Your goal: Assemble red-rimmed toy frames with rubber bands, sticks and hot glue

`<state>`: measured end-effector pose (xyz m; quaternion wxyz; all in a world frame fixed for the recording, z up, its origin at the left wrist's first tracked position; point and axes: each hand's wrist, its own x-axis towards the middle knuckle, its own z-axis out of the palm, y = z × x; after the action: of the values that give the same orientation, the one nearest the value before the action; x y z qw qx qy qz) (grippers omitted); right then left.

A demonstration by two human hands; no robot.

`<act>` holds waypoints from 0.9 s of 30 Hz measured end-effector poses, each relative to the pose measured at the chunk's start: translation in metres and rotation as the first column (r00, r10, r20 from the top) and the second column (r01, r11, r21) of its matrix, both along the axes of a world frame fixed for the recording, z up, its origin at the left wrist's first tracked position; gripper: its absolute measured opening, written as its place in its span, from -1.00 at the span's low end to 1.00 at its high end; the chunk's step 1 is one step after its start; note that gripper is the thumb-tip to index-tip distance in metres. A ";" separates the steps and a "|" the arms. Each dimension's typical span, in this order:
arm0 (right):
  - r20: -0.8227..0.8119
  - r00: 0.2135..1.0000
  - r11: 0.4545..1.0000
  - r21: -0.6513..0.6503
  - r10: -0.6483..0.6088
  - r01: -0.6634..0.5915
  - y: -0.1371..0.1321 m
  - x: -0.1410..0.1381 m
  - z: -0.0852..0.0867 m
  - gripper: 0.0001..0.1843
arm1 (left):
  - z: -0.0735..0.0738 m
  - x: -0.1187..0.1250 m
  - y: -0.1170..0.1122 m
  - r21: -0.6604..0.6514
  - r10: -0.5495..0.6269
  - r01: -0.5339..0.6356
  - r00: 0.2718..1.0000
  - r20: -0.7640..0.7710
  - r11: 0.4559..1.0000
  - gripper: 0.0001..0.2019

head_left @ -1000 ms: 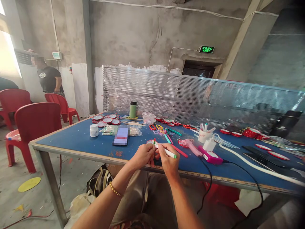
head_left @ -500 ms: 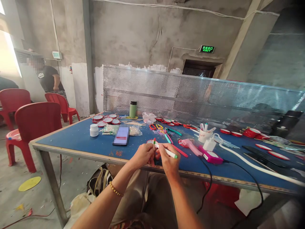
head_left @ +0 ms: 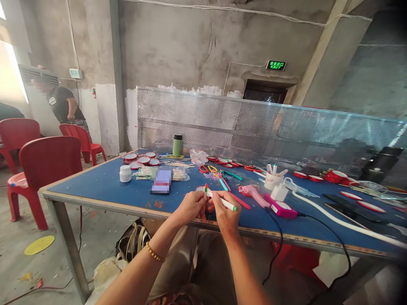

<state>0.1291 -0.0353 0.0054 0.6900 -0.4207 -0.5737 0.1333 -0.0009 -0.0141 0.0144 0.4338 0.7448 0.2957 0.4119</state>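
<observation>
My right hand (head_left: 227, 212) is closed around a white marker pen (head_left: 228, 205) with a green end, held like a writing tool and pointing left. The fingers of my left hand (head_left: 193, 206) are pinched on a thin strip (head_left: 206, 187) with red and green on it, standing upright at the pen's tip. Both hands meet just above the table's front edge, and the fingers hide the strip's lower part. Just behind them lies a red-rimmed white disc (head_left: 200, 188), partly covered. A pink hot glue gun (head_left: 256, 195) rests to the right of my right hand.
On the blue table (head_left: 104, 186) stand a white jar (head_left: 125, 173), a phone (head_left: 161, 181), a green bottle (head_left: 177, 146) and a cup of pens (head_left: 274, 180). Pliers (head_left: 232, 175), red-rimmed discs (head_left: 143, 160) and cables lie about. A person (head_left: 66, 103) stands at far left.
The person at far left has shifted slightly to the left and leaned. My hands, the pen and the strip look almost the same as before.
</observation>
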 end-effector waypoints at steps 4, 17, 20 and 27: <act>-0.006 1.000 1.000 0.015 -0.007 0.007 0.000 0.000 0.000 -0.75 | 0.000 0.000 0.000 0.004 0.004 -0.004 1.000 -0.013 1.000 -0.75; -0.070 0.997 0.999 0.044 -0.014 0.017 -0.004 -0.002 0.004 -0.77 | -0.002 0.000 0.002 -0.102 -0.080 0.090 0.992 0.097 0.991 -0.75; -0.070 0.998 0.999 0.032 0.007 -0.005 -0.004 -0.001 0.004 -0.75 | -0.001 -0.001 0.002 -0.091 -0.076 0.084 0.993 0.088 0.992 -0.74; -0.039 0.999 0.999 0.030 0.031 -0.030 -0.001 0.001 0.001 -0.73 | -0.004 0.000 0.003 -0.067 -0.074 0.078 0.996 0.057 0.995 -0.73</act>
<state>0.1297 -0.0363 0.0063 0.7054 -0.3990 -0.5680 0.1436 -0.0013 -0.0107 0.0105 0.4827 0.7284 0.2694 0.4047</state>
